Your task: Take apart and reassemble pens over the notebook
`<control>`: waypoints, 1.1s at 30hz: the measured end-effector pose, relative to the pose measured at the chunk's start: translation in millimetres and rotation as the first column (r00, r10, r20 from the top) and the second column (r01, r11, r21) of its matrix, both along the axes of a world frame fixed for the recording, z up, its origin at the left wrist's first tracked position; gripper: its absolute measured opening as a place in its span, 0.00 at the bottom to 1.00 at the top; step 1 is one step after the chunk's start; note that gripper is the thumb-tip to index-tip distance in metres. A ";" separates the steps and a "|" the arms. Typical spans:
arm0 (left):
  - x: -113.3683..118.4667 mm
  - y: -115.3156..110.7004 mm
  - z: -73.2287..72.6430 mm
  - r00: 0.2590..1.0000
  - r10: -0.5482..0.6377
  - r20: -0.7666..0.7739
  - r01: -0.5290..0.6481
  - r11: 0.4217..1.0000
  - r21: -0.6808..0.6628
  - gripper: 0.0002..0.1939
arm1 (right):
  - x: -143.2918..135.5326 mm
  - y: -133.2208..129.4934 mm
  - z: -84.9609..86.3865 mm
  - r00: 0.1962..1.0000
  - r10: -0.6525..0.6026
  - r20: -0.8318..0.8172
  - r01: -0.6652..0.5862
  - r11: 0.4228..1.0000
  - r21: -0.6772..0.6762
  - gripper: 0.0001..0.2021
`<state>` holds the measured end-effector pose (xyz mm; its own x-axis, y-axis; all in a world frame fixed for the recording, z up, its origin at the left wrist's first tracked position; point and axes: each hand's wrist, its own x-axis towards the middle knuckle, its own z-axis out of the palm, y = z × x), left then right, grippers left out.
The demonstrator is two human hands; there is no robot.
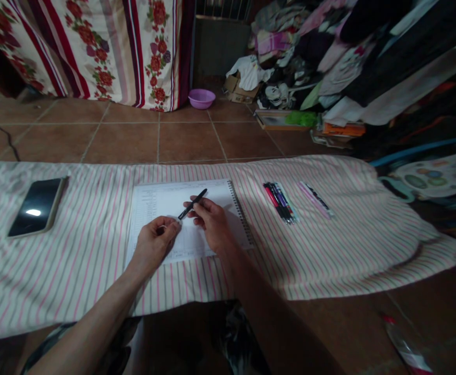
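Your right hand (208,216) has its fingers clamped around the barrel of a black pen (196,200), which slants above the page of the spiral notebook (173,200). Your left hand (159,237) is over the notebook too, thumb and fingers pinched on the pen's lower end; the detail at those fingertips is too small to tell. The notebook lies on the striped, cloth-covered desk (348,245), its coil along the right edge. Right of the notebook you have a row of pens (278,200), and farther right a pair of pens (317,198). Well left of the notebook lies your phone (36,208). Beyond the notebook, a purple basin (202,99) sits on the floor.
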<state>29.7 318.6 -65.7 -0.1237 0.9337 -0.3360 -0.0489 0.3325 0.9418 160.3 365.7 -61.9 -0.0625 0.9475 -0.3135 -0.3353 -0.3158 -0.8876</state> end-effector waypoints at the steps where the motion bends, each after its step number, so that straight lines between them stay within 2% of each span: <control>1: 0.0 0.0 0.6 1.000 0.001 -0.002 -0.001 1.000 -0.005 0.16 | -0.2 -0.3 0.3 1.000 0.008 0.002 -0.008 1.000 0.002 0.13; 9: 2.7 0.7 5.6 0.996 0.043 -0.074 -0.040 0.998 0.044 0.16 | -1.9 -0.7 -0.5 1.000 -0.015 0.023 0.015 1.000 0.012 0.11; 15: 4.6 0.2 9.1 0.999 0.023 0.028 -0.024 0.999 0.025 0.17 | -1.7 -0.3 -3.4 0.999 -0.030 0.033 0.029 0.999 0.027 0.10; 20: 5.7 -1.3 15.5 0.999 0.045 0.016 -0.046 0.999 0.021 0.17 | -2.1 0.6 -3.8 0.998 -0.058 0.024 0.058 0.998 0.012 0.10; 26: 5.0 -1.1 8.8 1.000 0.015 0.009 -0.016 0.999 0.031 0.15 | -2.2 1.9 -4.0 0.994 -0.095 0.055 0.094 0.995 0.024 0.10; 33: 0.7 -0.6 1.4 1.000 -0.014 0.028 0.013 0.999 0.052 0.13 | -2.7 -0.2 -2.5 0.998 -0.064 0.017 0.064 0.998 0.004 0.11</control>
<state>30.4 318.0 -64.4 -0.1020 0.9516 -0.2899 -0.0717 0.2837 0.9562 157.6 365.6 -64.4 0.0040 0.9506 -0.3105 -0.3394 -0.2908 -0.8946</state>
